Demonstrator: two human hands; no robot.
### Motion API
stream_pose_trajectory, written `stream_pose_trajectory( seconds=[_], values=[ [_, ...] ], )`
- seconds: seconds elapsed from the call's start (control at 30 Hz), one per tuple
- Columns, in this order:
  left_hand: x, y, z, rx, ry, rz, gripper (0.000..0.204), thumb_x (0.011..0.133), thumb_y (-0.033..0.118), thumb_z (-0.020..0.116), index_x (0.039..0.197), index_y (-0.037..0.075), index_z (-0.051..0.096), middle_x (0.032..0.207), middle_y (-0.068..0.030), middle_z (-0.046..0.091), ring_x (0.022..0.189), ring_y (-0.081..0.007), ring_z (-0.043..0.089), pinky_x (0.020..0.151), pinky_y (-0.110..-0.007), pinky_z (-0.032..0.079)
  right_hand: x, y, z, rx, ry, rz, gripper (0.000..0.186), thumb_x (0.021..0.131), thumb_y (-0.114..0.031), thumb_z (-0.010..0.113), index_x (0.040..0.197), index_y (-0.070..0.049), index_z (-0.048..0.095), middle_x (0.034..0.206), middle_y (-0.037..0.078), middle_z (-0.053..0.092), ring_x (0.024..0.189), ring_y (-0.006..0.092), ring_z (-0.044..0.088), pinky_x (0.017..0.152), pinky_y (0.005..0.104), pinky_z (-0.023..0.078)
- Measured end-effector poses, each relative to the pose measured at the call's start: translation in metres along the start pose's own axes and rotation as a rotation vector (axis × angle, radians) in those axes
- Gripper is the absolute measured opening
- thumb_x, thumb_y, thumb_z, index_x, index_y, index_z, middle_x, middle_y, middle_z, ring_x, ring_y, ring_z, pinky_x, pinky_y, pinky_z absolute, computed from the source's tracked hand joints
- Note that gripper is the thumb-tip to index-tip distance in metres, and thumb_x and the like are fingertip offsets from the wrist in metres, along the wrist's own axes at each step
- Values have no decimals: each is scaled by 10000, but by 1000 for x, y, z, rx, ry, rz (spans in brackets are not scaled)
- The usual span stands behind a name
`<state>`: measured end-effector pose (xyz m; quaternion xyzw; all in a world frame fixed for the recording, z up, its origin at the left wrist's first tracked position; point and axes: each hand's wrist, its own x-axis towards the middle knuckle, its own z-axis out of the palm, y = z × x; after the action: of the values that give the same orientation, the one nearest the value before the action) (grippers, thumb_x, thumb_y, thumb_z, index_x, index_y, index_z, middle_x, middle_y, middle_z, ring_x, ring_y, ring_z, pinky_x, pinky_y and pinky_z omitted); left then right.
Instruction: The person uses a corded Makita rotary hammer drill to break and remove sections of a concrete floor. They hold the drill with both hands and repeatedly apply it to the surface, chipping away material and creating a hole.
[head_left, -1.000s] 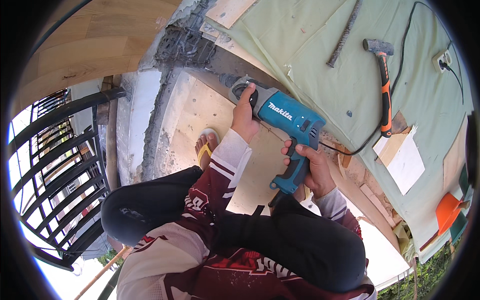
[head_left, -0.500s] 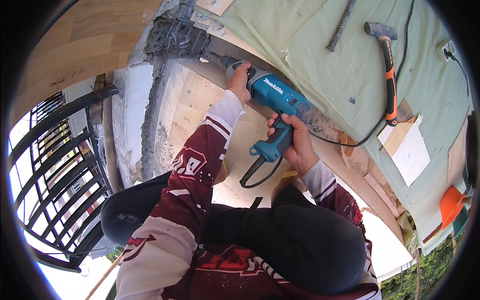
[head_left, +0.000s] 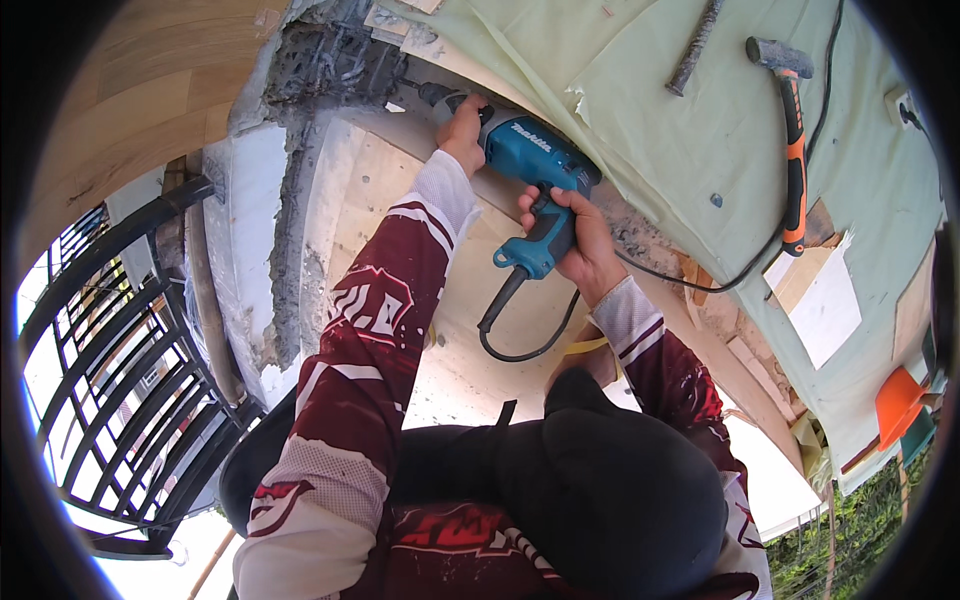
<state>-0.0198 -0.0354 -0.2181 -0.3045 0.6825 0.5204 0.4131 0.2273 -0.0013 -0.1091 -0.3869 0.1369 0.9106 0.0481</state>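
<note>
- I have the blue power drill [head_left: 530, 150] just past twelve o'clock in my view, its nose aimed toward ten.
- My left hand [head_left: 463, 135] is wrapped around the drill's front end, close behind the chuck [head_left: 432, 94]; my right hand [head_left: 590, 240] is closed around the rear handle. I can't tell whether a finger is pressing the trigger.
- If the bit snagged in the broken concrete [head_left: 320, 75] at eleven o'clock, I judge the body could twist and wrench both wrists. I can't see whether the tip is touching it.
- With the left hand so near the chuck, a forward slip could put its bare fingers against a turning part.
- The black cord [head_left: 715, 290] loops below the handle and also shows at three o'clock; a foot [head_left: 585, 368] with a yellow strap sits beside the loop, at four. Shifting that foot could snag it and tug the handle.
- The drill's flank lies along the edge of the green sheet [head_left: 640, 100]; loose folds could be drawn toward the chuck if the nose swung that way.
- The hammer [head_left: 793, 150] at two o'clock and metal bar [head_left: 695, 48] at one lie on that sheet, so dragging it could shift them.
</note>
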Motion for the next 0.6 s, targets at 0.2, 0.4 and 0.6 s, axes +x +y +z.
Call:
stream_pose_trajectory(
  seconds=[0.2,0.4,0.6],
  values=[
    [-4,13,-3,6,-94,6,399,854,268,719,1149,13,637,1082,-132,683,885,-289,687,816,-437,593,28,-6,-2,22,1,36,265,965,-169,573,1142,27,585,1008,166,671,824,285,662,761,395,586],
    [5,21,-5,48,-89,-3,392,888,273,689,1203,44,637,1119,-116,698,917,-286,705,826,-448,599,47,-8,-4,51,100,43,289,958,-162,576,1157,46,607,983,156,700,757,263,673,736,363,601],
    [22,20,-15,4,-18,-14,443,874,233,731,1249,23,621,1158,-110,697,971,-274,698,871,-429,590,63,-13,-6,28,98,63,296,954,-170,587,1152,47,614,975,148,698,769,242,681,703,343,610]
  ],
)
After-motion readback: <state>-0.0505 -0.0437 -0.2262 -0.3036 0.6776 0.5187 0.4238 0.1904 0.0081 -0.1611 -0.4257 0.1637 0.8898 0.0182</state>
